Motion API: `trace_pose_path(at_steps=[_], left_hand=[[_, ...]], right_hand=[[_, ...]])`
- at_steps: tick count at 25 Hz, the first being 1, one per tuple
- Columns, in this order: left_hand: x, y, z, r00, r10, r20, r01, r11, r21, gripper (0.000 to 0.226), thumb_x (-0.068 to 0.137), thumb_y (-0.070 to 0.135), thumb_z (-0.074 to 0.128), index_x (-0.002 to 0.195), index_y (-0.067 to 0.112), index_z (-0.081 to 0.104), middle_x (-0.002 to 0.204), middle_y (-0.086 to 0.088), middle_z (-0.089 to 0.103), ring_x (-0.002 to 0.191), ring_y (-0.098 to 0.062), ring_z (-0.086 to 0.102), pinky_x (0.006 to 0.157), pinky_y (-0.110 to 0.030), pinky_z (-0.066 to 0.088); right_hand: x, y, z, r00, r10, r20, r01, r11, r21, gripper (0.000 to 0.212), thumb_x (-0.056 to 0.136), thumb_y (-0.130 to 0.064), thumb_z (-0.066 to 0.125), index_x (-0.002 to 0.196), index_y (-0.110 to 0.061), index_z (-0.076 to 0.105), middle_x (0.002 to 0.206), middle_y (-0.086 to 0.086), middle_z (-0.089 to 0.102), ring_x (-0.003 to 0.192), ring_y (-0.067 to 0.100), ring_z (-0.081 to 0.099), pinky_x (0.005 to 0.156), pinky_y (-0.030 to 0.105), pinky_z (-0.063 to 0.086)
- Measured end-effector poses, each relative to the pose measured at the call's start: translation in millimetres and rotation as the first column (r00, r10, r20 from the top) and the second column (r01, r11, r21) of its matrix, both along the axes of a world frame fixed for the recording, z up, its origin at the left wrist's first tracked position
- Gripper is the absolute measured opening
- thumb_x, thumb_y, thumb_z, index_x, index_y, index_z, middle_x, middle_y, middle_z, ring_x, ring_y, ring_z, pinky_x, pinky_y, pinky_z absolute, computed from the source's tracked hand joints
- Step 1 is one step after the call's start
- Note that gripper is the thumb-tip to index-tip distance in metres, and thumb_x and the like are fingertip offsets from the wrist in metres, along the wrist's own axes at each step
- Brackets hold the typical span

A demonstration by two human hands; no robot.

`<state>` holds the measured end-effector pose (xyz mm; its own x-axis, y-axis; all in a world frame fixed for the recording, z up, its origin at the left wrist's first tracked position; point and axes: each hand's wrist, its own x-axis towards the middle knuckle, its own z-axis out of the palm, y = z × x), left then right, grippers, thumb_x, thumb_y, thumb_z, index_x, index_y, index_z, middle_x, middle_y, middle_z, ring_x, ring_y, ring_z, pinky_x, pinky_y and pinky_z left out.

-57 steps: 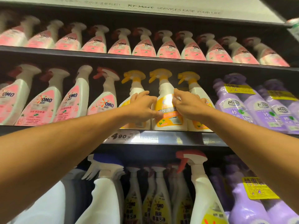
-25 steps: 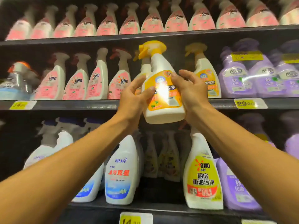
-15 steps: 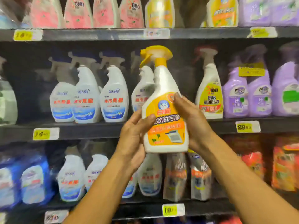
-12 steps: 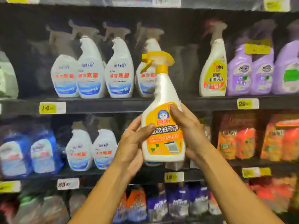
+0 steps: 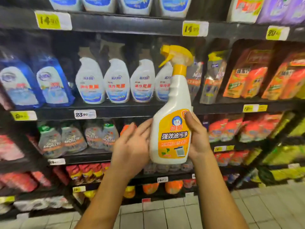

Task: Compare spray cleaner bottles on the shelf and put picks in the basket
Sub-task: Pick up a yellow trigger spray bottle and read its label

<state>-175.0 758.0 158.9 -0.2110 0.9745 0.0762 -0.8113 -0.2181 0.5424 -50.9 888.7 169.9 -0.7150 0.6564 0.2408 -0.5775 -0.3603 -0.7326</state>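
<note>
A white spray bottle (image 5: 175, 116) with a yellow trigger head and an orange-yellow label stands upright in front of the shelves, at the middle of the head view. My right hand (image 5: 197, 138) grips its right side, thumb across the top of the label. My left hand (image 5: 132, 146) lies flat against its left side with the fingers straight. No basket is in view.
Dark store shelves (image 5: 115, 111) fill the view, with white spray bottles (image 5: 117, 81), blue refill pouches (image 5: 51, 83) and orange pouches (image 5: 245, 80) in rows. Yellow price tags (image 5: 194, 28) line the shelf edges. Pale floor tiles (image 5: 165, 215) show at the bottom.
The bottle came off the upper shelf and has moved down in front of the lower shelves as my view tilted down. My left hand's fingers have straightened off the label.
</note>
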Motion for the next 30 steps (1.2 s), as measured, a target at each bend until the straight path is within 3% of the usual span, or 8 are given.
trace_pose_path(at_steps=[4, 5, 7, 10, 13, 17, 23, 30], left_hand=[[12, -17, -34, 0.938, -0.065, -0.341, 0.027, 0.993, -0.115, 0.04, 0.097, 0.011, 0.051, 0.134, -0.002, 0.047, 0.119, -0.008, 0.067, 0.117, -0.006, 0.061, 0.098, -0.043, 0.05], [15, -20, -40, 0.915, -0.064, -0.399, 0.017, 0.993, -0.12, 0.041, 0.098, 0.011, 0.049, 0.137, 0.0, 0.045, 0.123, -0.011, 0.066, 0.119, -0.013, 0.061, 0.099, -0.046, 0.05], [24, -29, -47, 0.87, -0.035, -0.491, -0.032, 0.991, -0.127, 0.051, 0.089, 0.023, 0.066, 0.137, 0.012, 0.051, 0.131, -0.016, 0.062, 0.122, -0.032, 0.059, 0.1, -0.052, 0.049], [27, -34, -65, 0.829, 0.043, -0.557, -0.174, 0.967, -0.184, 0.048, 0.084, 0.025, 0.074, 0.128, 0.016, 0.059, 0.124, -0.014, 0.067, 0.114, -0.035, 0.064, 0.096, -0.056, 0.051], [28, -37, -77, 0.876, 0.057, -0.478, -0.17, 0.966, -0.195, 0.041, 0.082, 0.023, 0.076, 0.121, 0.02, 0.065, 0.121, -0.013, 0.069, 0.11, -0.034, 0.066, 0.086, -0.048, 0.057], [36, -44, -91, 0.928, 0.098, -0.359, -0.185, 0.958, -0.218, 0.056, 0.068, 0.031, 0.087, 0.12, 0.023, 0.067, 0.121, -0.014, 0.068, 0.11, -0.033, 0.067, 0.08, -0.041, 0.058], [45, -46, -95, 0.917, 0.122, -0.38, -0.202, 0.963, -0.179, 0.062, 0.067, 0.026, 0.087, 0.124, 0.019, 0.063, 0.123, -0.016, 0.067, 0.111, -0.034, 0.066, 0.081, -0.041, 0.057], [86, -26, -91, 0.93, 0.143, -0.338, -0.208, 0.964, -0.163, 0.065, 0.069, 0.021, 0.086, 0.128, 0.017, 0.06, 0.126, -0.019, 0.064, 0.115, -0.037, 0.063, 0.086, -0.046, 0.055]], right_hand=[[6, -19, -30, 0.999, -0.036, 0.032, 0.038, 0.998, -0.056, 0.06, 0.063, -0.034, 0.091, 0.114, -0.013, 0.067, 0.098, 0.015, 0.074, 0.086, 0.029, 0.073, 0.076, 0.043, 0.06], [7, -22, -37, 0.998, -0.041, 0.043, 0.044, 0.997, -0.062, 0.063, 0.063, -0.034, 0.09, 0.117, -0.013, 0.065, 0.1, 0.016, 0.074, 0.087, 0.03, 0.073, 0.076, 0.044, 0.06], [10, -31, -52, 0.996, -0.053, 0.075, 0.058, 0.995, -0.079, 0.062, 0.066, -0.033, 0.089, 0.12, -0.014, 0.063, 0.104, 0.018, 0.072, 0.091, 0.033, 0.072, 0.075, 0.046, 0.059], [12, -44, -68, 0.986, -0.082, 0.142, 0.092, 0.994, -0.065, 0.048, 0.08, -0.024, 0.077, 0.123, -0.012, 0.061, 0.109, 0.023, 0.069, 0.095, 0.037, 0.07, 0.076, 0.048, 0.059], [14, -51, -73, 0.959, -0.121, 0.256, 0.122, 0.992, 0.009, 0.049, 0.085, -0.026, 0.07, 0.129, -0.009, 0.055, 0.113, 0.023, 0.069, 0.099, 0.039, 0.069, 0.076, 0.047, 0.059], [23, -58, -72, 0.913, -0.134, 0.386, 0.072, 0.983, 0.171, 0.051, 0.086, -0.033, 0.072, 0.132, -0.02, 0.053, 0.116, 0.016, 0.071, 0.104, 0.037, 0.07, 0.078, 0.045, 0.059], [40, -62, -68, 0.906, -0.15, 0.396, 0.068, 0.975, 0.214, 0.049, 0.084, -0.026, 0.075, 0.129, -0.021, 0.055, 0.111, 0.012, 0.073, 0.1, 0.032, 0.072, 0.073, 0.037, 0.06], [74, -38, -53, 0.895, -0.156, 0.418, 0.046, 0.964, 0.262, 0.044, 0.085, -0.032, 0.073, 0.124, -0.022, 0.056, 0.106, 0.006, 0.075, 0.094, 0.027, 0.074, 0.068, 0.032, 0.059]])
